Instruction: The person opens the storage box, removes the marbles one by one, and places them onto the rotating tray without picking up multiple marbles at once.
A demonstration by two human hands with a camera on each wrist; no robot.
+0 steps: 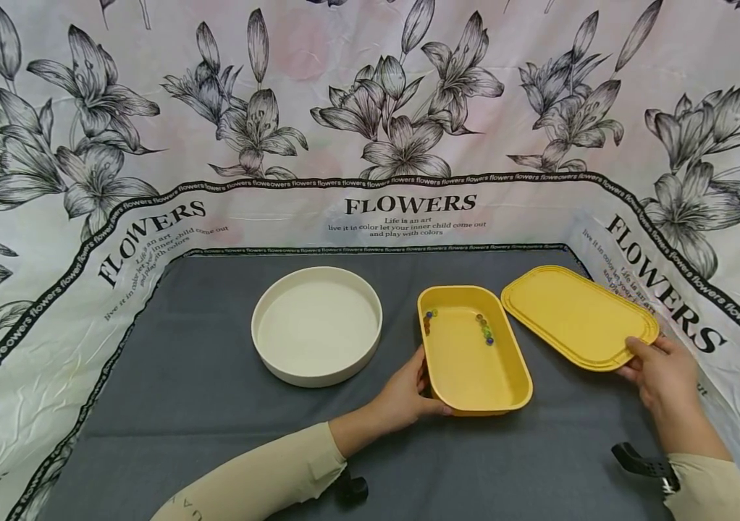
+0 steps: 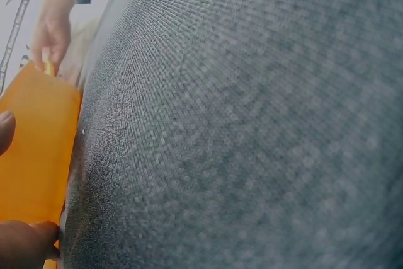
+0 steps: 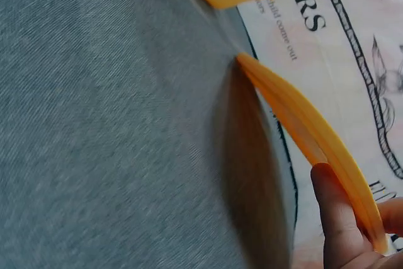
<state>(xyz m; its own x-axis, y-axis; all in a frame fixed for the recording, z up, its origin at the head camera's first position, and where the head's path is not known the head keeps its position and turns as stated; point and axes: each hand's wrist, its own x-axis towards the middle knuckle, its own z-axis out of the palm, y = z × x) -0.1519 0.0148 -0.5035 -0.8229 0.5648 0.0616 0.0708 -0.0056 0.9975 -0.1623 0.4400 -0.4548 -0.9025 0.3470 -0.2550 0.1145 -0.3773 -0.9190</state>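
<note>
My left hand grips a yellow rectangular container by its near left corner, thumb at the front and fingers along the left side. Inside lie several small round beads in blue, green and brown, in a short row on the right and a cluster at the upper left. To the right, my right hand pinches the near right corner of a flat yellow lid. In the right wrist view the lid slants with a shadow beneath it, its far edge close to the cloth.
A round cream tray with a low rim stands left of the container. Grey cloth covers the work surface, bordered by a white flower-printed sheet behind and at both sides.
</note>
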